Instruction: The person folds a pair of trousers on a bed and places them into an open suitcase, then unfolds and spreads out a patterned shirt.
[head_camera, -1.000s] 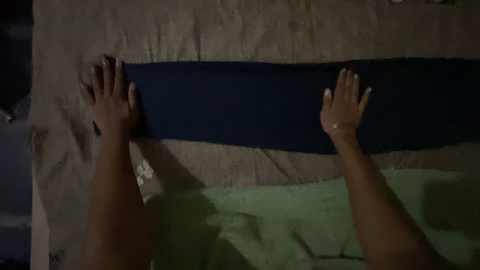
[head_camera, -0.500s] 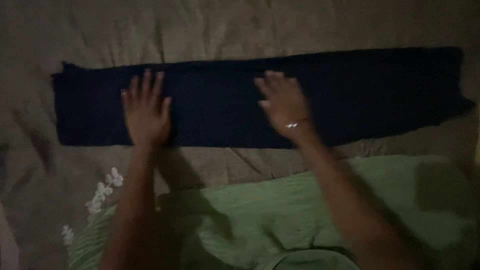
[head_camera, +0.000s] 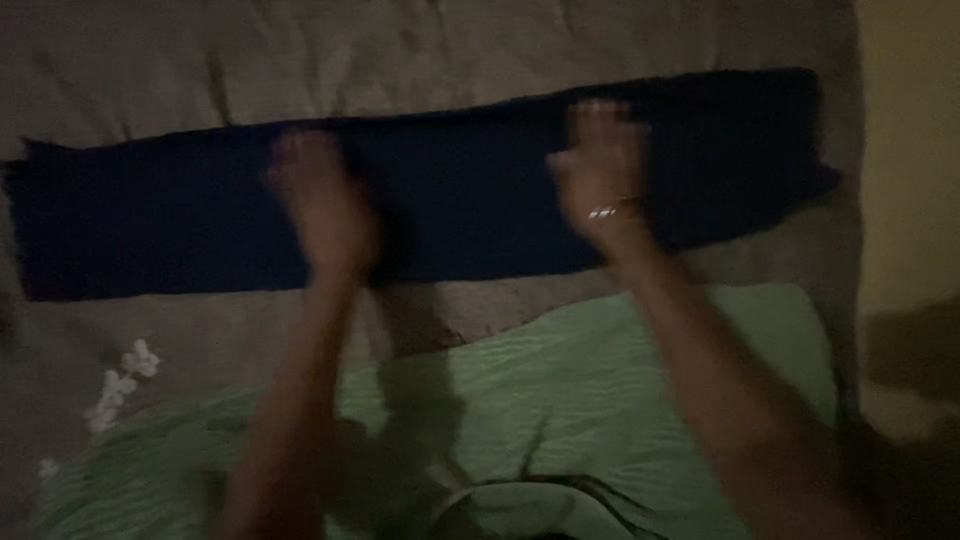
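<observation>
Two bare hands are showing in the head view, both blurred. The left hand (head_camera: 322, 205) is lying over the middle-left stretch of a long dark navy cloth (head_camera: 170, 220), fingers pointing away from the person. The right hand (head_camera: 598, 165) is lying over the middle-right stretch of the same cloth, with a thin bracelet (head_camera: 612, 211) glinting at the wrist. The blur is hiding the fingers, so whether either grip is spread flat or closing on fabric cannot be told; neither hand is seen lifting any part of the cloth.

The dark navy cloth is lying flat as one long strip across a grey-brown bedsheet (head_camera: 400, 60), running from the left edge of the picture, slightly uphill, toward the right. It is extending well beyond both hands: a long part is reaching out left of the left hand, a shorter part right of the right hand. The cloth between the two hands is lying bare.

Nearer the person, a pale green fabric (head_camera: 560, 390) is lying below the strip, both forearms passing over it. Small white flower prints (head_camera: 125, 380) are showing on the sheet at lower left. A yellowish wall (head_camera: 905, 150) is standing along the right side.
</observation>
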